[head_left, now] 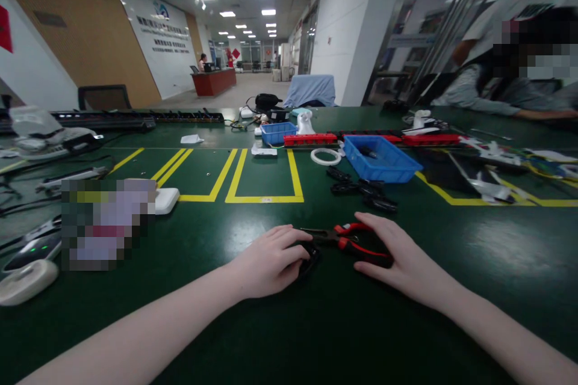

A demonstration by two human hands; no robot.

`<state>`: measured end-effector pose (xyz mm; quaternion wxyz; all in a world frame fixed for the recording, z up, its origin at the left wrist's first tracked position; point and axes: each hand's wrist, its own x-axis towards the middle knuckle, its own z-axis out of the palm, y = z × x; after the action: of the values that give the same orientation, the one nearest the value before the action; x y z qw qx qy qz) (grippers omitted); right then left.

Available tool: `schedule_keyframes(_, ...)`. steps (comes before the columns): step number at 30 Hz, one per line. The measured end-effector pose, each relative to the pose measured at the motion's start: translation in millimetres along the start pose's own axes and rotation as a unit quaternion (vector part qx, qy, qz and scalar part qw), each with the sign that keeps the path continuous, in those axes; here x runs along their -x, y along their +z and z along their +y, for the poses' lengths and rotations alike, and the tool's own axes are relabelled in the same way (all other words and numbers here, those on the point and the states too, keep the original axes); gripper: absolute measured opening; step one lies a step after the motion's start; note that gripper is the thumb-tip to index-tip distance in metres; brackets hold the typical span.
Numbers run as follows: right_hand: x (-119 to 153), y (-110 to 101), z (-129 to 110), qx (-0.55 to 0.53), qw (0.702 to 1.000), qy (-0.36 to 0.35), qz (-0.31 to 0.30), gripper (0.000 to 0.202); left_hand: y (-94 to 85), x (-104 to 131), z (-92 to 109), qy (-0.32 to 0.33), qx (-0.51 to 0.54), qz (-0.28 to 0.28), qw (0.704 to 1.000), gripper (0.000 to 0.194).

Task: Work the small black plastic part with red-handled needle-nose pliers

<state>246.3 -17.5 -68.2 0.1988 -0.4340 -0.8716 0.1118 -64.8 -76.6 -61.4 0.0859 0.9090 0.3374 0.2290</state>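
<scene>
My left hand (275, 261) is just left of the middle, low over the green table, its fingers curled round a small black part (310, 258) that they mostly cover. To the right, my right hand (401, 255) has its thumb and fingers round the spread red-and-black handles of a pair of needle-nose pliers (345, 239). The long jaws point left and reach the fingertips of my left hand, just above the black part. Whether the jaws touch the part, I cannot tell. Several similar black parts (368, 189) lie in a loose group beyond the pliers.
Behind those parts stands a blue bin (379, 159), with a white ring (326, 157) beside it. A smaller blue bin (279, 132) and red strips (309, 140) are farther back. A white case (166, 200) and cables lie left. Another person's sleeve (474, 93) rests at the far right.
</scene>
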Motion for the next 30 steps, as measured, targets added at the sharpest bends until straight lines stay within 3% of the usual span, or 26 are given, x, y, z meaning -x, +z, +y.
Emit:
schedule_keyframes(4, -2, 2, -12, 0.024, 0.999, -0.008, -0.029, 0.071, 5.1, 0, -2, 0.004, -0.012, 0.015, 1.0, 0.019)
schedule_keyframes(10, 1, 0, -21, 0.064, 0.998, 0.021, -0.002, 0.054, 3.0, 1, 0, -0.021, -0.006, 0.055, 0.998, 0.015)
schedule_keyframes(13, 3, -1, -22, 0.082, 0.996, 0.028, 0.017, 0.048, -2.7, 1, 6, -0.028, -0.006, 0.038, 0.999, 0.014)
schedule_keyframes(16, 5, -1, -21, 0.092, 0.995, 0.033, 0.033, 0.038, -4.0, 0, 9, -0.031, -0.007, 0.006, 0.999, 0.026)
schedule_keyframes(21, 7, -3, -16, 0.1, 0.992, 0.033, 0.062, 0.033, 3.5, -2, 4, -0.038, 0.041, -0.016, 0.998, 0.018)
schedule_keyframes(26, 8, -8, -16, 0.1, 0.991, -0.029, 0.087, 0.027, 6.7, -2, -2, -0.039, 0.114, -0.011, 0.993, 0.022)
schedule_keyframes(30, 10, -11, -21, 0.095, 0.983, -0.114, 0.106, 0.039, 6.6, -4, -5, -0.067, 0.17, 0.005, 0.983, 0.021)
